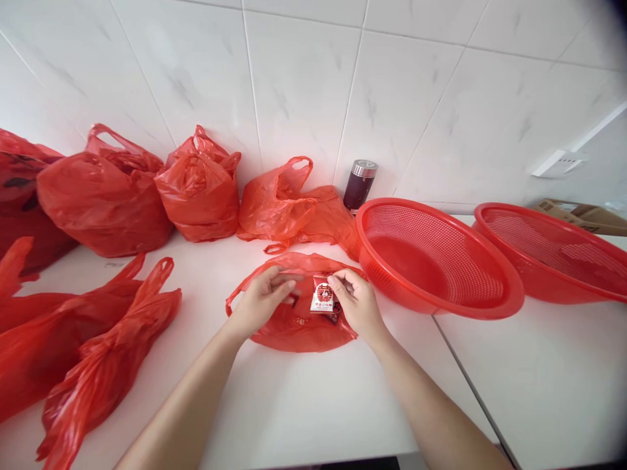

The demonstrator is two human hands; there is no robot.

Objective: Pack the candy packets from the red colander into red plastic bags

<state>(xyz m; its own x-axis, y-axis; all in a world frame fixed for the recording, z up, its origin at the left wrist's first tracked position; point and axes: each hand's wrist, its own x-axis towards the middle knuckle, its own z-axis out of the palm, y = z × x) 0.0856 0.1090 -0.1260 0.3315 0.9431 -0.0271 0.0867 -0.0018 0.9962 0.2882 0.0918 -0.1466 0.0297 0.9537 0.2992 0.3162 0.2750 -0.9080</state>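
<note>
A red plastic bag [294, 336] lies spread out on the white table in front of me. My right hand [361, 303] is closed on a small red-and-white packet [322, 295], pinching its right edge between thumb and fingers above the bag. Just below that packet, part of a darker red packet [336, 312] shows; its lower part is hard to make out. My left hand [262, 300] is over the left side of the bag, thumb and fingers apart and slightly blurred, with nothing visible between them.
Red plastic colanders [435, 261] stand to the right, before a cardboard box [582, 215]. A dark flask [360, 186] is by the tiled wall. Filled red bags [198, 189] line the back left; knotted red bags [112, 346] lie at front left. A table seam [465, 372] runs right.
</note>
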